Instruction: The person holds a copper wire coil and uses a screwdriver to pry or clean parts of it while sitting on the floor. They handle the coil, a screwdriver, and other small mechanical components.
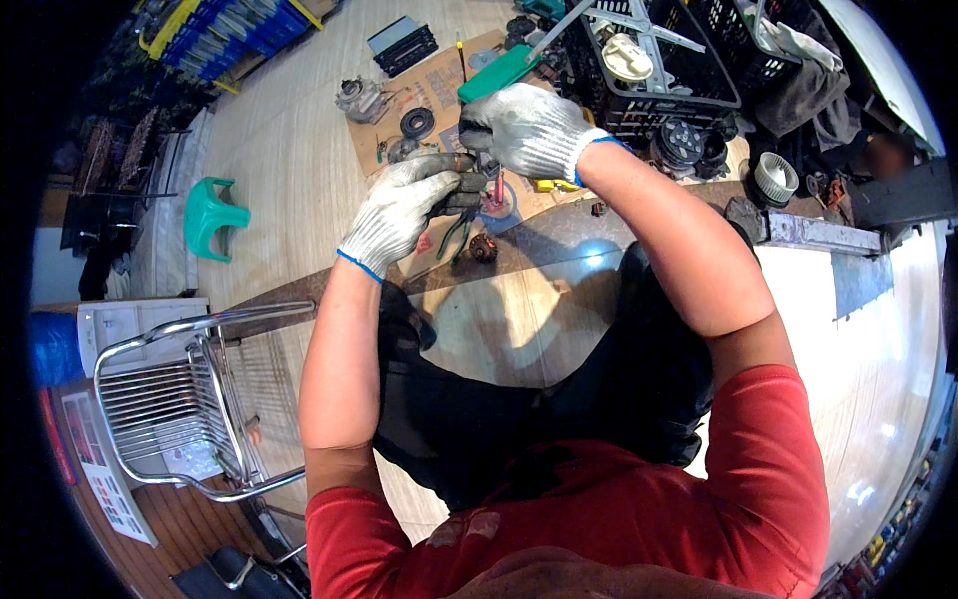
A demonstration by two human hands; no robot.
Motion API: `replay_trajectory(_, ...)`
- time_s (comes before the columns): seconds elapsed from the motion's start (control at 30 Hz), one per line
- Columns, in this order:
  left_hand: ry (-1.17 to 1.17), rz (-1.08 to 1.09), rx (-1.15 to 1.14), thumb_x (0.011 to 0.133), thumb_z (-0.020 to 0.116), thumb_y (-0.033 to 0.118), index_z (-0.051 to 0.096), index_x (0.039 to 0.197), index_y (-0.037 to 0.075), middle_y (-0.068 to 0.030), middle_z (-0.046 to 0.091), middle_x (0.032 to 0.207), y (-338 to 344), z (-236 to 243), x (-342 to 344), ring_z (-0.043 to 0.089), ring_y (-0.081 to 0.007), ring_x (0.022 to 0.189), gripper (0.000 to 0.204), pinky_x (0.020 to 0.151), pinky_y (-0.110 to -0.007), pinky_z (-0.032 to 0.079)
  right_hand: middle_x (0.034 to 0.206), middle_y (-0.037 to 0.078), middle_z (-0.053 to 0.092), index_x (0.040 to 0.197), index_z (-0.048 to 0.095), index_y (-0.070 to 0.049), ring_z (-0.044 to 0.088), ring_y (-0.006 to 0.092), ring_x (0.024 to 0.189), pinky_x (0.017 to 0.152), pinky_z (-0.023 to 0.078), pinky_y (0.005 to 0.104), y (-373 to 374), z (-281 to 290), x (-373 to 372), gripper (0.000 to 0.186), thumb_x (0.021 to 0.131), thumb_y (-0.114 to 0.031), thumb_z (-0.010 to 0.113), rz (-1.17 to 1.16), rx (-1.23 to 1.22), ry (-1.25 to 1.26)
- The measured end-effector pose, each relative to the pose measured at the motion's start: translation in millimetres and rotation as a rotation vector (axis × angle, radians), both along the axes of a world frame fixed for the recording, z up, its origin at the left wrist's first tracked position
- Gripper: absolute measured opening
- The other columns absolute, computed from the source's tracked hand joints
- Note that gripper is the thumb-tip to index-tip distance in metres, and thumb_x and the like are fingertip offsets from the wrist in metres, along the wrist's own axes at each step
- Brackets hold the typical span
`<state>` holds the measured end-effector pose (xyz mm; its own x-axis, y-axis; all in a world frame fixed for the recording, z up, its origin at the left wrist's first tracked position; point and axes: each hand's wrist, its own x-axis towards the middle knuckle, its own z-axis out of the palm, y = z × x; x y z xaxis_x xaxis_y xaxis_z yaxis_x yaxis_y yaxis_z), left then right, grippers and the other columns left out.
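Observation:
Both hands wear white knit gloves with dark-coated fingers and meet over a cardboard sheet on the floor. My left hand is closed, fingers curled toward the right one. My right hand is closed too, its fingertips bent down beside the left fingers. Whatever lies between them is small, dark and mostly hidden. Just below the hands are pliers with dark green handles and a small copper-coloured round part. A red-handled tool lies under the right hand. Beyond the left hand sits a black ring-shaped part.
A metal housing and a black box-shaped part sit at the far side. At the far right stands a black crate, near a white blower wheel. To the left are a green stool and a chrome chair.

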<state>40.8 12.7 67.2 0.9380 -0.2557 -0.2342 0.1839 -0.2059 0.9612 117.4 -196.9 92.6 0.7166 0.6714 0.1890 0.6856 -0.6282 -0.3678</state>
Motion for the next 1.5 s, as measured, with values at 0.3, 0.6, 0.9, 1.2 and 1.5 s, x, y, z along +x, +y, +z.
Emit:
replay_trajectory(0.3, -0.076, 0.319, -0.077, 0.099, 0.054, 0.011, 0.053, 0.131, -0.006, -0.0126, 0.067, 0.111, -3, -10, 7, 0.067, -0.02, 0.095, 0.036, 0.085, -0.03, 0.054, 0.092, 0.019, 0.07, 0.102, 0.069, -0.009, 0.068, 0.0372, 0.088, 0.078, 0.054, 0.0467, 16, -17, -11, 0.03, 0.095, -0.033, 0.053, 0.061, 0.161, -0.039)
replay_trajectory(0.6, -0.106, 0.48, -0.737, 0.101, 0.046, 0.01, 0.047, 0.135, -0.006, -0.0221, 0.061, 0.123, -7, 9, 5, 0.063, -0.0309, 0.107, 0.037, 0.089, -0.04, 0.052, 0.1, 0.02, 0.068, 0.104, 0.07, -0.004, 0.065, 0.0382, 0.094, 0.08, 0.051, 0.045, 29, -4, -33, 0.033, 0.091, -0.032, 0.058, -0.024, 0.324, 0.328)
replay_trajectory(0.9, -0.138, 0.529, -0.97, 0.1, 0.047, 0.01, 0.046, 0.135, -0.004, -0.0252, 0.057, 0.13, 0, 5, 8, 0.059, -0.0403, 0.118, 0.038, 0.102, -0.055, 0.048, 0.105, 0.021, 0.068, 0.111, 0.07, -0.011, 0.064, 0.0412, 0.099, 0.086, 0.05, 0.0485, 35, -12, -35, 0.034, 0.093, -0.035, 0.055, -0.013, 0.302, 0.42)
replay_trajectory(1.2, -0.1, 0.361, -1.013, 0.099, 0.051, 0.015, 0.049, 0.133, -0.005, -0.023, 0.06, 0.126, 12, 5, 7, 0.06, -0.0398, 0.115, 0.039, 0.1, -0.054, 0.049, 0.088, 0.018, 0.068, 0.108, 0.071, -0.01, 0.067, 0.033, 0.08, 0.073, 0.051, 0.0412, 32, -37, -15, 0.031, 0.092, -0.033, 0.058, 0.119, 0.258, 0.363)
replay_trajectory(1.5, 0.056, -0.059, -0.663, 0.097, 0.056, 0.019, 0.046, 0.133, -0.012, -0.0266, 0.062, 0.123, 15, 18, -6, 0.066, -0.0371, 0.106, 0.048, 0.092, -0.049, 0.055, 0.094, 0.021, 0.069, 0.101, 0.07, -0.007, 0.066, 0.0397, 0.089, 0.075, 0.053, 0.0458, 2, -36, 25, 0.027, 0.088, -0.029, 0.061, 0.359, 0.046, 0.067)
